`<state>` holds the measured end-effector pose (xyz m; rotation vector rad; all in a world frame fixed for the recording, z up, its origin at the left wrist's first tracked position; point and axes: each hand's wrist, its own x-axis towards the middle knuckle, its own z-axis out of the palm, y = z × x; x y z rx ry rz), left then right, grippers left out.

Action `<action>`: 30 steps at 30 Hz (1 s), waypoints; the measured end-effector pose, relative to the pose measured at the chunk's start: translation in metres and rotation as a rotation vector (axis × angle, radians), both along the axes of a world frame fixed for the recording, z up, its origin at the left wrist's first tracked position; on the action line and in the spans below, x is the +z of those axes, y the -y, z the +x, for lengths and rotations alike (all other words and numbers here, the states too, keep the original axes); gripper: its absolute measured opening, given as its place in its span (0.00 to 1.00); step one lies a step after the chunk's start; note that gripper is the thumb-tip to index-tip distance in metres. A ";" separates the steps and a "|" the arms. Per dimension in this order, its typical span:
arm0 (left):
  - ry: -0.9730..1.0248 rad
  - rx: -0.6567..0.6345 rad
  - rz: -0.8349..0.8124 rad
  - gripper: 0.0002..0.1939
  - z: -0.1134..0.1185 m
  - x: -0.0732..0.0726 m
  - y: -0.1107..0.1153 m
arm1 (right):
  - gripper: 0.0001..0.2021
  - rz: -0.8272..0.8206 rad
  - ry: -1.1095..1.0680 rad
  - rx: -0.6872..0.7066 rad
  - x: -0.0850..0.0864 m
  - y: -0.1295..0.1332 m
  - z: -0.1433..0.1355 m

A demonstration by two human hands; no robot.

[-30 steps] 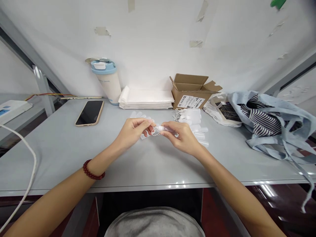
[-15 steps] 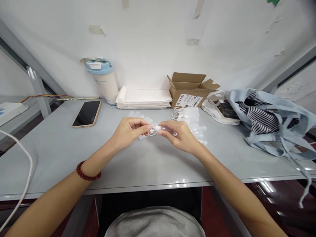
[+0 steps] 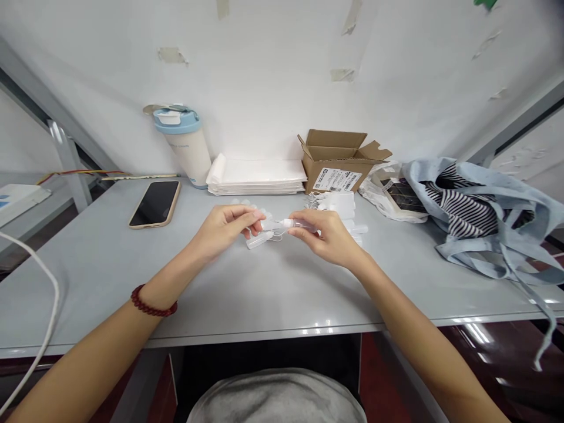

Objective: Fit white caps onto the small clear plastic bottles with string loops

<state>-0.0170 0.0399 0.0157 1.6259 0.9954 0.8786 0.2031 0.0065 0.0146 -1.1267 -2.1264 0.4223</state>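
Note:
My right hand [image 3: 328,238] grips a small clear plastic tube [image 3: 304,225] with a white cap that points left. The thumb and fingers of my left hand [image 3: 229,232] are pinched on a thin white string [image 3: 275,222] that runs to the cap. Just below my left fingertips, a capped clear tube [image 3: 259,239] with a white string loop lies on the table. More clear tubes [image 3: 247,204] lie behind my left hand, partly hidden. Beyond my right hand is a group of white-capped tubes with strings [image 3: 337,202].
On the grey table [image 3: 264,299] are a phone [image 3: 155,204], a blue-lidded cup [image 3: 185,147], stacked white sheets or sleeves [image 3: 258,176], an open cardboard box [image 3: 337,161], a plastic bag [image 3: 379,197] and a light blue cloth bag [image 3: 480,205]. A white cable [image 3: 55,294] hangs at left.
My hands have drawn apart: the left has shifted left, the right slightly right with the tube. The string now stretches between my left fingertips and the cap.

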 end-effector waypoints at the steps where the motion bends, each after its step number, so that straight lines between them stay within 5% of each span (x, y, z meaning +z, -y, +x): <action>1: -0.027 -0.039 0.003 0.14 0.002 -0.001 0.001 | 0.10 0.002 0.007 0.008 -0.001 0.001 -0.001; 6: -0.147 -0.126 0.036 0.13 0.008 -0.002 0.007 | 0.11 -0.028 0.058 0.034 -0.003 0.002 -0.005; 11: -0.209 0.103 0.100 0.14 0.002 -0.006 -0.005 | 0.16 -0.080 0.098 -0.182 -0.002 -0.008 0.012; 17: -0.564 0.200 0.389 0.14 -0.003 -0.024 -0.018 | 0.05 -0.209 0.225 -0.417 0.003 -0.016 0.033; 24: -0.720 0.291 0.401 0.16 -0.007 -0.023 -0.017 | 0.04 -0.352 0.506 -0.420 0.008 -0.011 0.041; 30: -0.685 0.313 0.407 0.18 -0.007 -0.020 -0.015 | 0.15 -0.364 0.684 -0.400 0.006 -0.012 0.041</action>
